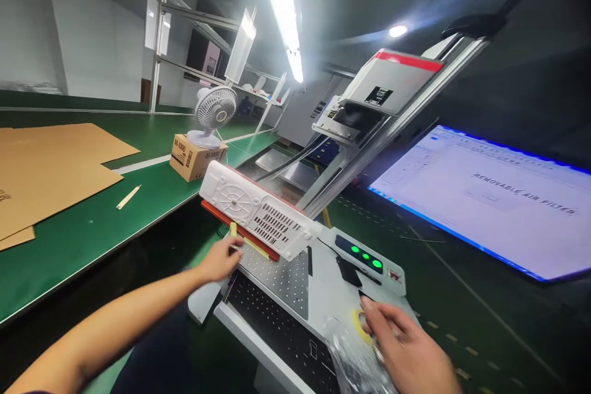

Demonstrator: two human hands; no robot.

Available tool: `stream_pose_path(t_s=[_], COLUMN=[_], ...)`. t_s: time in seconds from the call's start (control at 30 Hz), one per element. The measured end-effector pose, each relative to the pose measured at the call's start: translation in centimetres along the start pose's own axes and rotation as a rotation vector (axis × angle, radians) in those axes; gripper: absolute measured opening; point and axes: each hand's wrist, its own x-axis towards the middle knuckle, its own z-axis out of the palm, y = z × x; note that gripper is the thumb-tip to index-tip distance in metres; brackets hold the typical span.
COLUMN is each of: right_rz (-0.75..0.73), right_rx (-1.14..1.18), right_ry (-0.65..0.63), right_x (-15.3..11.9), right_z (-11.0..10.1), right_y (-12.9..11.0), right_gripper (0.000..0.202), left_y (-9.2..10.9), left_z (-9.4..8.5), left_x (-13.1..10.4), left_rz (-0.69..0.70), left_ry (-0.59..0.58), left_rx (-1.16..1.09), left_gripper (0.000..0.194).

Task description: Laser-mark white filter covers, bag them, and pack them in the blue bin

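My left hand (222,258) is beside the left end of a white vented plastic panel (258,212), its fingers loosely bent and apart. The panel stands tilted on an orange-red holder with a yellow strip (256,247), above a perforated metal plate (281,277). A small yellow block (233,229) is just above my left fingers. At the lower right, my right hand (406,338) is closed in a pinch near a small dark piece (364,297); what it grips is unclear. Next to it are a yellow ring (361,325), perhaps a tape roll, and crumpled clear plastic (353,357).
A marking machine head (373,89) hangs on a slanted column above the base. Green-lit buttons (365,255) are on the base. A monitor (489,197) stands at right. On the green bench are a fan (216,112) on a carton (187,159) and cardboard sheets (55,172).
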Motion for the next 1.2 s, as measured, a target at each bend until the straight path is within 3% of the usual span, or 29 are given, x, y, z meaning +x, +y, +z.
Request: stream_pose_path(t_s=[0.07, 0.13, 0.27, 0.37, 0.57, 0.87, 1.03, 1.2], right_rz=[0.018, 0.026, 0.022, 0.000, -0.079, 0.012, 0.069, 0.110], right_rx=[0.184, 0.234, 0.209, 0.172, 0.053, 0.053, -0.088, -0.090], right_ry=[-0.058, -0.076, -0.020, -0.006, -0.035, -0.046, -0.011, -0.086], right_x=[2.3, 4.5, 9.1, 11.9, 14.7, 15.1, 14.9, 13.4], right_z=[3.0, 6.2, 11.2, 13.2, 15.6, 17.3, 16.5, 15.4], right_y=[-3.3, -4.4, -3.0, -2.1, -1.3, -0.9, -1.6, -2.2], right_gripper=[0.084, 0.091, 0.102, 0.108, 0.079, 0.075, 0.068, 0.074], left_y=[-1.1, -2.1, -3.4, -4.1, -6.5, -7.4, -7.8, -7.6], left_z=[-3.3, -6.7, -12.4, -14.6, -14.5, -15.0, -14.5, -14.4], left_x=[4.5, 8.3, 14.0, 16.9, 20.1, 22.0, 22.1, 21.7], left_rz=[-0.031, -0.067, -0.082, -0.057, -0.069, -0.130, -0.136, -0.125], left_ry=[0.137, 0.255, 0.412, 0.417, 0.257, 0.130, 0.189, 0.206], left_rx=[0.024, 0.055, 0.096, 0.080, -0.051, -0.194, -0.239, -0.289], left_gripper=[0.036, 0.043, 0.071, 0.088, 0.085, 0.063, 0.067, 0.070])
